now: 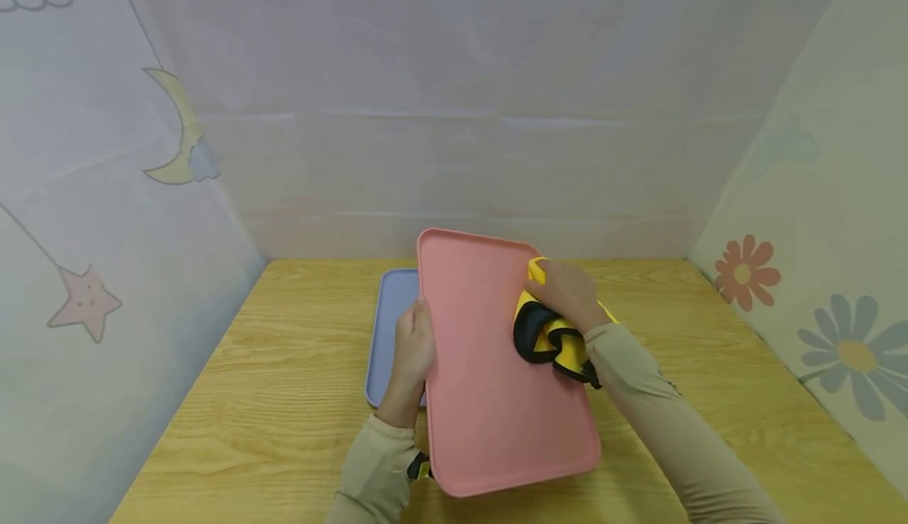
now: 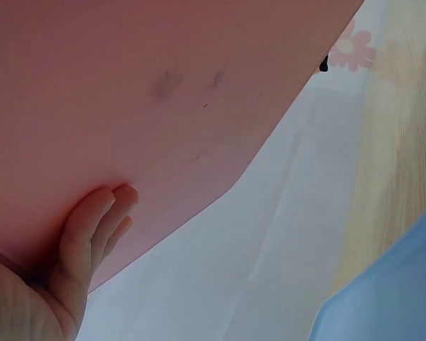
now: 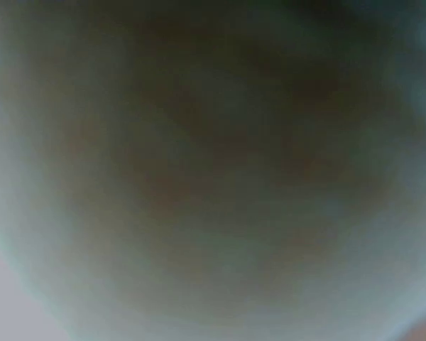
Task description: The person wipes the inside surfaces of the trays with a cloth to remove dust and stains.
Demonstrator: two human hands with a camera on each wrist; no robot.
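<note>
In the head view a pink tray [image 1: 482, 398] is held up at a tilt, its inner face toward the camera. My left hand [image 1: 414, 343] grips its left rim, with the thumb at the edge and the fingers [image 2: 92, 220] spread on the underside, as the left wrist view shows. Dark smudges mark that underside. My right hand [image 1: 567, 291] holds a bunched yellow cloth [image 1: 528, 327] with black edging against the tray's upper right part. The right wrist view is dark and blurred.
A blue tray [image 1: 386, 335] lies on the wooden table [image 1: 284, 366] behind the pink one, which hides much of it. Pale printed wall sheets [image 1: 454, 161] enclose the table at the back and both sides.
</note>
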